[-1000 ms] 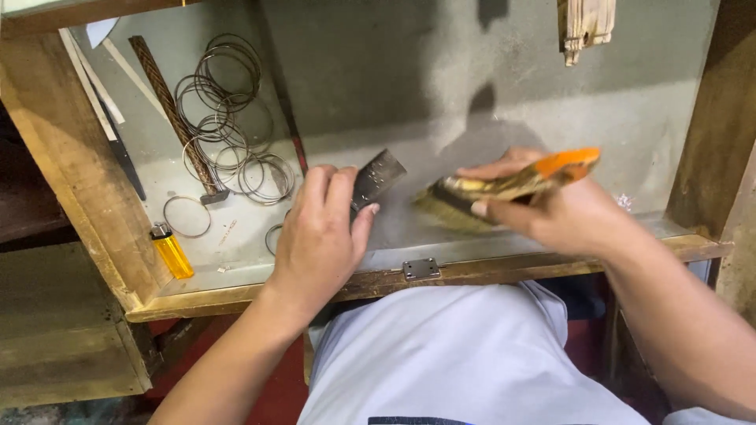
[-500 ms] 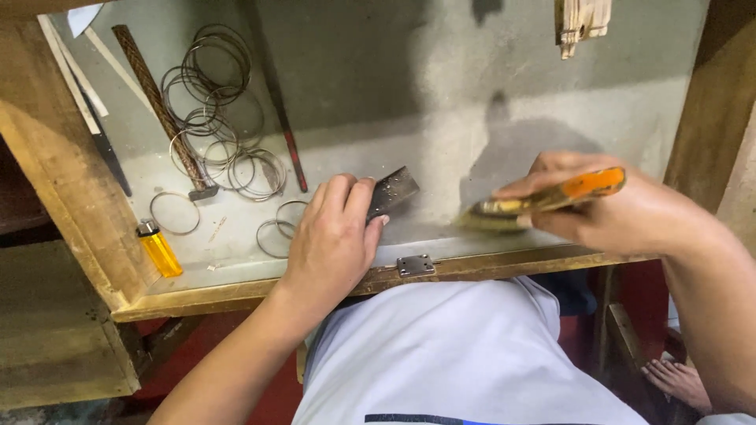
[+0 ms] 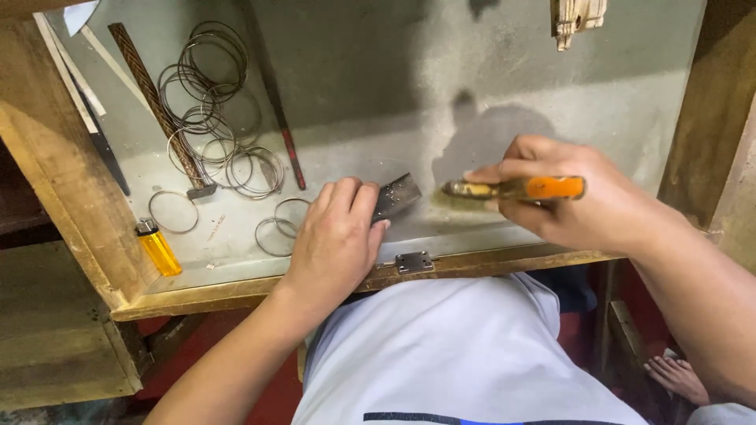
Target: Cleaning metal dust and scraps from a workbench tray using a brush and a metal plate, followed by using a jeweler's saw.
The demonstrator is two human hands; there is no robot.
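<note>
Left hand [image 3: 335, 240] pins a dark metal block [image 3: 396, 196], right hand [image 3: 579, 201] grips an orange-handled brush [image 3: 516, 189].

I see the block near the tray's front edge [image 3: 236, 291], brush just right of it; fingers closed on both. Wire rings [image 3: 216, 126] and yellow lighter [image 3: 157, 248] lie left of the block.

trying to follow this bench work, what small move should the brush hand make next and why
Probably sweep the brush left toward the dark metal piece. The right hand holds it just beside that piece, bristles low over the tray, while the left hand pins the piece down.
</note>
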